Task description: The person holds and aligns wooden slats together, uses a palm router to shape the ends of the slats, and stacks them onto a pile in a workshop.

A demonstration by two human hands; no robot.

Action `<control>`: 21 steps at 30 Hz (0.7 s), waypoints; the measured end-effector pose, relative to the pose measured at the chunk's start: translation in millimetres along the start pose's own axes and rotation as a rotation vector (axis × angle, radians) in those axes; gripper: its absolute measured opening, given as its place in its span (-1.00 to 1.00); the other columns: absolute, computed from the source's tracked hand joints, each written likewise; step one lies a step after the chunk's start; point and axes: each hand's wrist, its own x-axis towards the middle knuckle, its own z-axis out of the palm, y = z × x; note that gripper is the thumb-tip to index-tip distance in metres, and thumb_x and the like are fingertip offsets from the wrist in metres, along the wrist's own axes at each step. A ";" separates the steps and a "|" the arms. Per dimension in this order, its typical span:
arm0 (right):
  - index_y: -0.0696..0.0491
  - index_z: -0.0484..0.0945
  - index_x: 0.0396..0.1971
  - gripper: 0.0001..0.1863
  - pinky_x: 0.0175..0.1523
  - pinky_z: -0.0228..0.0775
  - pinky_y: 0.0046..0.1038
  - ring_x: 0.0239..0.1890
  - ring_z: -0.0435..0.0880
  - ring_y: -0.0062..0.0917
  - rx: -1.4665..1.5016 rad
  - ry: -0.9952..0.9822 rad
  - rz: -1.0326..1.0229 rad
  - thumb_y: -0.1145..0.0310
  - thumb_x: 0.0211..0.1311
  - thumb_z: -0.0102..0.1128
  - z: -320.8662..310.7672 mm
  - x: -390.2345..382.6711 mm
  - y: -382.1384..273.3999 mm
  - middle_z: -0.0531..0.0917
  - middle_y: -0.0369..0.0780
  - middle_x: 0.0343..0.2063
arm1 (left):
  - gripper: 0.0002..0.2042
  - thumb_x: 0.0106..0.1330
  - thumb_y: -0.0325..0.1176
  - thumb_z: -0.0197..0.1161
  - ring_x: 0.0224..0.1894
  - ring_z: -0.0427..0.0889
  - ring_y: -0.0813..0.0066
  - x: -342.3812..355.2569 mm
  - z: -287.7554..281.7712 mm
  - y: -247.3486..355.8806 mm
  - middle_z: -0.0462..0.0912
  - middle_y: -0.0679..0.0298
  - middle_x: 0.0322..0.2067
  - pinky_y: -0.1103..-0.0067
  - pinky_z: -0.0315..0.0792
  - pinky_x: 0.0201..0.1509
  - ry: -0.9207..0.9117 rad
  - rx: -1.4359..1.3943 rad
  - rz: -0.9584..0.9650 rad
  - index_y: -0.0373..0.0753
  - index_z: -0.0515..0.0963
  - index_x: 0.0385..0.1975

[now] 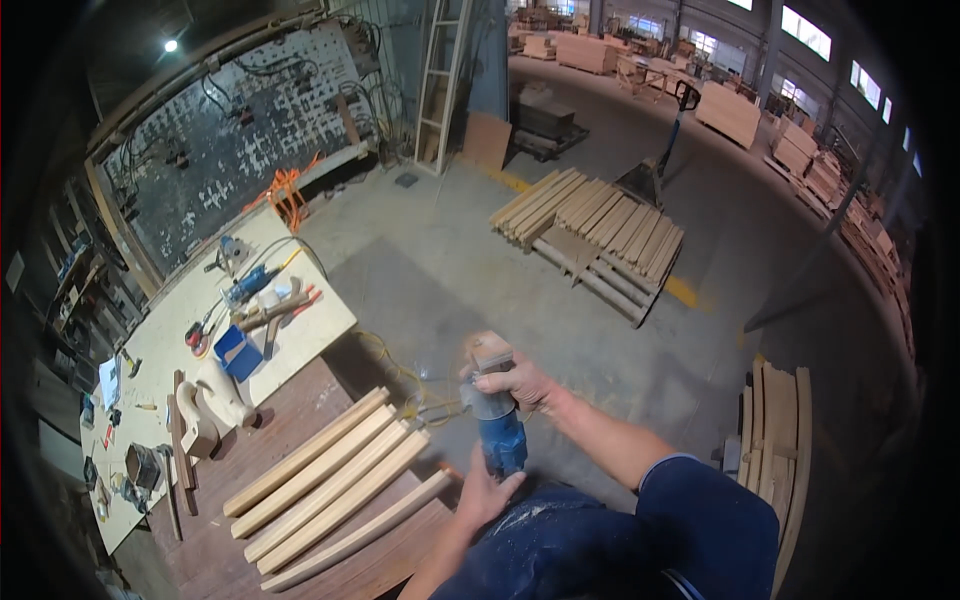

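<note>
A blue trim router (503,445) with a clear, boxy base is held up in front of my body. My right hand (518,384) wraps round its base end. Lower down, my left hand (484,497) is closed on the blue motor body. The router's far end is partly hidden by my right fingers. To the left of the tool, several pale wooden strips (318,475) lie side by side on a brown tabletop (325,395). A curved strip (365,535) lies nearest to my left forearm, apart from the others.
A pale workbench (300,345) at left carries power tools, a blue bin (238,352) and curved wooden pieces (220,395). Yellow cable (405,375) lies on the floor. A pallet (600,270) of wooden strips stands ahead, near a pallet jack (655,180). Curved boards (780,430) stand at right.
</note>
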 end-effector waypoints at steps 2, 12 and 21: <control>0.02 0.52 0.26 -0.40 0.09 0.69 -0.28 -0.05 0.77 -0.44 0.059 -0.019 -0.064 0.41 0.20 0.50 -16.5 -0.5 -11.9 0.76 -0.20 0.00 | -0.10 0.38 -0.40 0.52 0.24 0.66 0.23 8.8 7.5 16.8 0.60 -0.02 0.24 0.31 0.53 0.36 0.032 -0.123 0.010 -0.40 0.06 0.59; 0.06 0.57 0.22 -0.48 0.13 0.78 -0.03 -0.03 0.85 -0.21 0.447 -0.005 -0.080 0.36 0.26 0.46 -56.7 4.8 -19.2 0.79 -0.08 -0.01 | -0.40 0.36 -0.54 0.46 0.01 0.67 0.53 33.7 15.5 28.5 0.70 0.26 0.04 0.53 0.58 0.10 0.044 -0.263 -0.027 -0.37 0.40 0.39; 0.06 0.58 0.19 -0.55 0.11 0.75 -0.12 -0.03 0.83 -0.28 0.443 0.021 -0.022 0.45 0.32 0.41 -61.0 2.0 -34.7 0.79 -0.10 -0.03 | -0.55 0.47 -0.51 0.42 0.07 0.65 0.53 45.0 17.8 28.0 0.68 0.29 0.07 0.51 0.52 0.21 -0.023 -0.438 -0.062 -0.34 0.47 0.30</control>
